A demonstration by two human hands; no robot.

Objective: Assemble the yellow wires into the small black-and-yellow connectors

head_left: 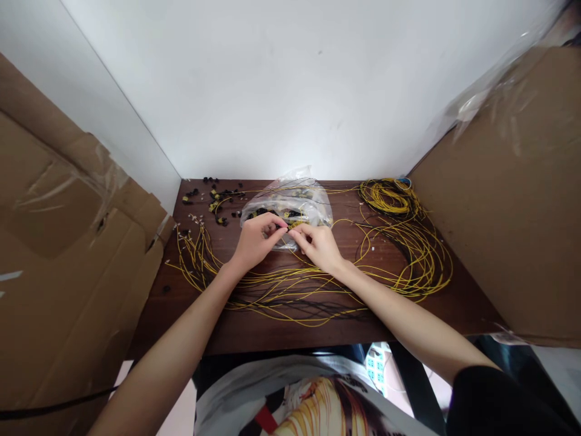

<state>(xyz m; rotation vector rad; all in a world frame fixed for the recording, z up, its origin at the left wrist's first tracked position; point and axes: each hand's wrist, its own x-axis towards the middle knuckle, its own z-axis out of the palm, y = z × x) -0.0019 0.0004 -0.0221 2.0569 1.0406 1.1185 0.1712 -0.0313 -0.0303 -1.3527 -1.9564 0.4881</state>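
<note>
Over the middle of the brown table, my left hand [259, 239] and my right hand [319, 245] meet fingertip to fingertip in a pinch. Something small and dark shows between them, too small to name. Just behind the fingers lies a clear plastic bag [290, 181] with black and yellow small parts in it. Beneath my wrists runs a bundle of yellow and black wires [281, 281]. Its left ends [195, 239] carry small pale tips, and its right side bends round in a wide loop [436, 266].
Small black and yellow parts [220, 200] are scattered at the back left of the table [272, 342]. A coil of yellow wire [388, 197] lies at the back right. Cardboard walls stand left [77, 254] and right [508, 200], with a white wall [290, 91] behind.
</note>
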